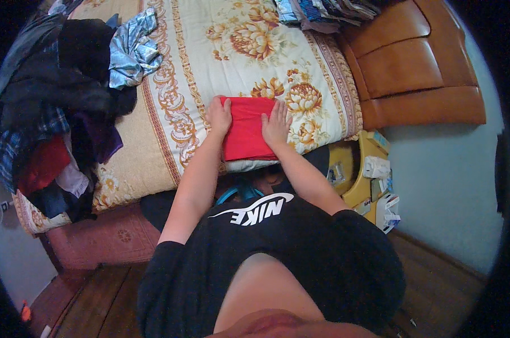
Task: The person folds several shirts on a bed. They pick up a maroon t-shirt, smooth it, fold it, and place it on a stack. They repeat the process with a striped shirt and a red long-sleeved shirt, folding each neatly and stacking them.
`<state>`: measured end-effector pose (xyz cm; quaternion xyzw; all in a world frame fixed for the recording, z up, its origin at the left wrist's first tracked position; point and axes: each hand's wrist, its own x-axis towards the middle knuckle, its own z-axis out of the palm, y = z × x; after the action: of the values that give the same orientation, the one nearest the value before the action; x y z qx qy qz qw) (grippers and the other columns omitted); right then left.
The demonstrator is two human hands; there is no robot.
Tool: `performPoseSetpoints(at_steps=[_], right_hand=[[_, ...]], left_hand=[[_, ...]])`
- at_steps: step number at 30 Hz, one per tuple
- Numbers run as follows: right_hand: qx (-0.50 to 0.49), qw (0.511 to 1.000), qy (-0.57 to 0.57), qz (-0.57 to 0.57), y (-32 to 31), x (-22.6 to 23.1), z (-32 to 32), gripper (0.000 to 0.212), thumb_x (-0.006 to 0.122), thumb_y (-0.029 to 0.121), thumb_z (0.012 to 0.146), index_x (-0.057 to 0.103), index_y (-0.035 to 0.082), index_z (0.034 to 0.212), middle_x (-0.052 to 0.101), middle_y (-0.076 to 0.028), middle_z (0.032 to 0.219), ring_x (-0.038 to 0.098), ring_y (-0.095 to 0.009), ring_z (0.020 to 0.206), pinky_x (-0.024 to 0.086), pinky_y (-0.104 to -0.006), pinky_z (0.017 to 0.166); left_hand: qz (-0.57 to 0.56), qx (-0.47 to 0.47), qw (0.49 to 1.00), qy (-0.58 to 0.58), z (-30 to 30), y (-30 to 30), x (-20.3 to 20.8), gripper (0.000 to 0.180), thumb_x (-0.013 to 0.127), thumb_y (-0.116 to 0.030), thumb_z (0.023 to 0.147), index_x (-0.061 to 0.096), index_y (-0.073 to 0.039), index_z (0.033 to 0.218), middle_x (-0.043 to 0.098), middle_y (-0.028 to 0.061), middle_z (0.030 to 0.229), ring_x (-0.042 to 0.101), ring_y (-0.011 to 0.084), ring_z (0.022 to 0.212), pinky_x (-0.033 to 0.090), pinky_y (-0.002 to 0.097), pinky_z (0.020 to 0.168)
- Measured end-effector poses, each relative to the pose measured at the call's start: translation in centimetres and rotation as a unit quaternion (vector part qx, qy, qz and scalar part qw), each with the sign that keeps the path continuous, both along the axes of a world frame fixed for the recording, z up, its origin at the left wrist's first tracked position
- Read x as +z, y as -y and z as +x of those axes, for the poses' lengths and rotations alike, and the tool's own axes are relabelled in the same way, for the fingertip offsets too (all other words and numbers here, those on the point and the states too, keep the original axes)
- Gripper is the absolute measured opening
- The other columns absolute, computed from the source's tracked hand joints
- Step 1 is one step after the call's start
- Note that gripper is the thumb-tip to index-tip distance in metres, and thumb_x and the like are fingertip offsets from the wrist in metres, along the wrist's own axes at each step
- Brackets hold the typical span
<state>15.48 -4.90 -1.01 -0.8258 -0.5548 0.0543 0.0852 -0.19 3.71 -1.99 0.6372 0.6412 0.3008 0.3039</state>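
A folded red cloth (247, 128), a neat rectangle, lies on the flowered bedspread near the bed's front edge. Along its left side, close to the far corner, is my left hand (219, 117), with the thumb on top and the fingers bent round the edge. My right hand (276, 125) rests flat over the right edge, fingers stretched out and slightly spread, partly on the cloth and partly on the bedspread (303, 100).
A heap of dark clothes (57, 96) covers the bed's left side, with a shiny light-blue garment (133, 48) beside it. Folded clothes (328, 12) are stacked at the far right by the brown padded headboard (407, 65). A yellow bedside cabinet (369, 147) holds small items.
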Motion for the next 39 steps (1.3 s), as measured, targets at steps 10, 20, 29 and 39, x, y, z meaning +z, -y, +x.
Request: performPoseSetpoints(at_steps=[10,20,29,39], right_hand=[[-0.02,0.964,-0.26,0.055,2.7,1.5,1.5,0.062,0.063,0.02,0.077,0.033,-0.004,0.126,0.043,-0.025,0.123,0.043,-0.035,0.114,0.036,-0.0422,0.094],[-0.136,0.467,-0.854,-0.187,2.5,3.8,4.7,0.05,0.06,0.018,0.081,0.04,0.0,0.123,0.053,-0.017,0.116,0.055,-0.027,0.103,0.045,-0.0408,0.089],[-0.018,0.398,-0.917,0.006,5.4,5.9,6.7,0.056,0.054,0.027,0.085,0.031,0.006,0.132,0.042,-0.016,0.128,0.045,-0.03,0.115,0.037,-0.0449,0.096],[-0.034,0.198,-0.962,0.185,9.1,12.9,6.3,0.079,0.054,0.054,0.076,0.024,0.013,0.136,0.03,-0.008,0.139,0.029,-0.026,0.127,0.026,-0.0451,0.102]], left_hand=[[-0.128,0.019,0.938,0.321,-2.7,5.8,-0.9,0.055,0.062,-0.027,0.08,0.04,0.007,0.118,0.054,0.0174,0.109,0.053,0.0231,0.1,0.041,0.0333,0.088],[-0.314,-0.111,0.841,0.426,-4.2,10.4,3.0,0.048,0.062,-0.02,0.08,0.043,-0.002,0.121,0.056,0.0111,0.111,0.057,0.0211,0.092,0.045,0.0357,0.087],[-0.517,-0.043,0.594,0.616,-0.6,8.9,8.0,0.045,0.055,-0.018,0.083,0.04,-0.004,0.124,0.047,0.0173,0.124,0.052,0.0293,0.108,0.041,0.0425,0.094],[-0.221,-0.071,0.762,0.605,7.0,8.8,13.3,0.043,0.049,-0.004,0.084,0.035,-0.008,0.125,0.048,0.0104,0.12,0.05,0.0249,0.107,0.044,0.0406,0.088]])
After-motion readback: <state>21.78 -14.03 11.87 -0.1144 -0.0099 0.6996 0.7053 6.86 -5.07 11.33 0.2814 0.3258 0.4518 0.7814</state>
